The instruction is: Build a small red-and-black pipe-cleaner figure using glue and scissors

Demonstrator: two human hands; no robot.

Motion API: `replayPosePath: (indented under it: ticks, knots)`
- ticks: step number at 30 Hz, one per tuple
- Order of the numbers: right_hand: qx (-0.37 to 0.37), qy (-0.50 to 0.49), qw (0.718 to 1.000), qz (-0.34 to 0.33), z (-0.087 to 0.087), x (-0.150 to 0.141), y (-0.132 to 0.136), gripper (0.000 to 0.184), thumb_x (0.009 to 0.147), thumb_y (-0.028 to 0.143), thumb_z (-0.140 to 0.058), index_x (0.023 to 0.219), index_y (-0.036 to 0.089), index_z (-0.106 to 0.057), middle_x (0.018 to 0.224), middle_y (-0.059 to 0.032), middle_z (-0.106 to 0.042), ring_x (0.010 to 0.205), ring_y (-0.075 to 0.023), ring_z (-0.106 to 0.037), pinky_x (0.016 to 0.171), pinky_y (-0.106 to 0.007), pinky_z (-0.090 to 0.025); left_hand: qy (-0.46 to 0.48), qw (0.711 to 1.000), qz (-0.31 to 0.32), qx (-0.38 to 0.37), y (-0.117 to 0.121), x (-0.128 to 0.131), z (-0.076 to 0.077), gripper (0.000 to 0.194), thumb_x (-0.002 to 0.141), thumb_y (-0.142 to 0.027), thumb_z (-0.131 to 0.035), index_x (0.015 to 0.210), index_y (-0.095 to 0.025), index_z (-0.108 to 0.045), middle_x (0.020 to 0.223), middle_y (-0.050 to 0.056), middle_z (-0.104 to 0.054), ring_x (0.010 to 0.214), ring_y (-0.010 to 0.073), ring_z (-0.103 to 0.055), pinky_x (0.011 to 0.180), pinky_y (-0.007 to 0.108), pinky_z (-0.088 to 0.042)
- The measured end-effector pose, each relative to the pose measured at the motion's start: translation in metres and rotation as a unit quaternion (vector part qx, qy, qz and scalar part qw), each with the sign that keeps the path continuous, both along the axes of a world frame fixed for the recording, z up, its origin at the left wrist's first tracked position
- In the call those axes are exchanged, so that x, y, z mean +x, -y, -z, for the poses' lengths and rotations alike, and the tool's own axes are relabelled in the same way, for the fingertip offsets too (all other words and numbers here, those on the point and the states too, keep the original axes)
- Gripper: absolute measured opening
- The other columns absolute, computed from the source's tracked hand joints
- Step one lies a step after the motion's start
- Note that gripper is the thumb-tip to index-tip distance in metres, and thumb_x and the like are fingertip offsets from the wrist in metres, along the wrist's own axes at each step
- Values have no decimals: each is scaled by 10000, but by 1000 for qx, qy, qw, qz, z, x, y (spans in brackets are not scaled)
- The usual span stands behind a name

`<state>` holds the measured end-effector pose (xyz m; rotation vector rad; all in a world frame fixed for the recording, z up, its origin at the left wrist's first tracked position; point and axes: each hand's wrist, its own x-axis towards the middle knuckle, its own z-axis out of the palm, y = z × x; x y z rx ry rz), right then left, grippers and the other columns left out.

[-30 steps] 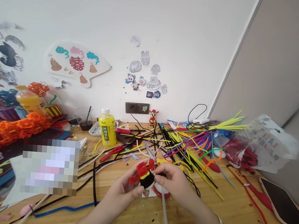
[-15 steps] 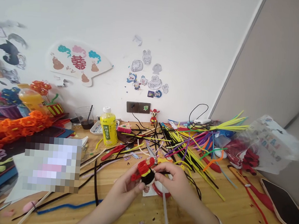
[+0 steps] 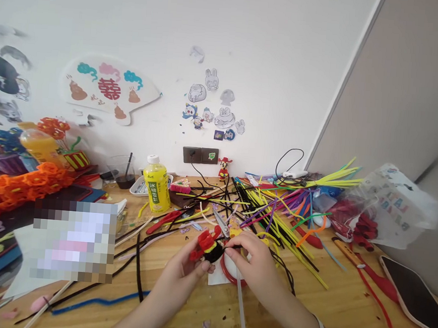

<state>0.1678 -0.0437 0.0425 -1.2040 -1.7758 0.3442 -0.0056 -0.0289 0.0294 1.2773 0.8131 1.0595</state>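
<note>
1. Near the bench's (image 3: pixel 317 313) front edge, at about 6 o'clock in the view, a red-and-black pipe-cleaner figure (image 3: pixel 208 247) is held up off the wood between both hands.
2. Its left hand (image 3: pixel 183 277) is clamped around the figure from below, fingers wrapped against the black body.
3. Its right hand (image 3: pixel 253 257) comes in from 4 o'clock, fingers pinched together at the figure's side, where a black strand (image 3: pixel 233 246) runs out.
4. Just behind the hands, at 12 o'clock from them, lie steel scissors (image 3: pixel 220 221) with their blades among the strands.
5. At 3 o'clock from the figure, almost under the right hand, sits a red-rimmed white roll (image 3: pixel 231 268), with a white plastic strip (image 3: pixel 241 307) running toward 6 o'clock.
6. Farther off, a heap of yellow and black pipe cleaners (image 3: pixel 275 214) spreads at 2 o'clock, and a yellow bottle (image 3: pixel 156 187) stands at 11 o'clock.
7. A smartphone (image 3: pixel 415 295) lies at the bench's edge at 3 o'clock.
</note>
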Motion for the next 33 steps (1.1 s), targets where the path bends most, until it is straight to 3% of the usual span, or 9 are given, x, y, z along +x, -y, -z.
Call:
replayPosePath:
  ticks: [7,10,15,18,21,24,29,33]
  knots:
    - [-22,13,1000,15,-3,0,1,104,722,121,-576,643,184,-600,671,-16,-620,683,-163,-553,630,-280,-427,-23,999,7,36,2,-2,8,545,704,-360,-649,1209,-216,-504,1241,114,-555,993,253,-586,811,354,-508]
    - [-86,-26,996,14,-7,0,2,103,697,124,-577,613,179,-597,625,-2,-608,611,-139,-549,555,-240,-419,-50,997,0,60,3,-4,12,516,725,-345,-627,1215,-234,-508,1297,88,-513,1101,265,-532,870,359,-488]
    - [-172,-75,982,-17,-10,1,2,94,670,106,-567,612,173,-597,602,11,-601,557,-115,-544,515,-212,-416,-106,989,-4,102,5,-5,10,489,752,-304,-598,1229,-261,-503,1320,53,-503,1212,249,-443,1022,378,-341]
    - [-145,-20,989,9,-7,-1,2,117,654,71,-559,605,172,-592,611,8,-581,563,-117,-520,511,-213,-389,-151,977,-2,149,6,-5,6,481,770,-267,-573,1244,-264,-490,1316,56,-508,1218,249,-436,1054,400,-284]
    - [-70,46,996,37,-3,-3,3,144,641,44,-551,597,178,-581,602,13,-558,590,-127,-499,539,-226,-364,-182,967,-11,176,7,-5,4,480,772,-246,-569,1245,-261,-488,1313,59,-510,1219,245,-433,1066,405,-260]
    - [-29,86,995,48,-2,-3,4,151,663,48,-549,595,181,-574,587,14,-554,610,-138,-499,580,-248,-354,-159,976,-7,149,6,-3,6,480,773,-262,-569,1244,-250,-479,1311,73,-509,1204,243,-450,1041,392,-312]
    - [-35,80,995,57,-9,2,4,111,730,118,-561,654,187,-605,655,-5,-607,661,-155,-529,630,-269,-366,-79,993,-8,87,-2,-3,4,489,744,-301,-591,1208,-219,-462,1281,98,-529,1172,240,-483,946,345,-427]
    - [-18,90,993,71,-8,3,0,107,731,112,-565,659,182,-603,655,-8,-611,661,-159,-523,630,-271,-359,-235,960,-77,129,-15,-12,6,454,758,-265,-542,1192,-168,-451,1028,113,-642,919,234,-617,786,356,-507]
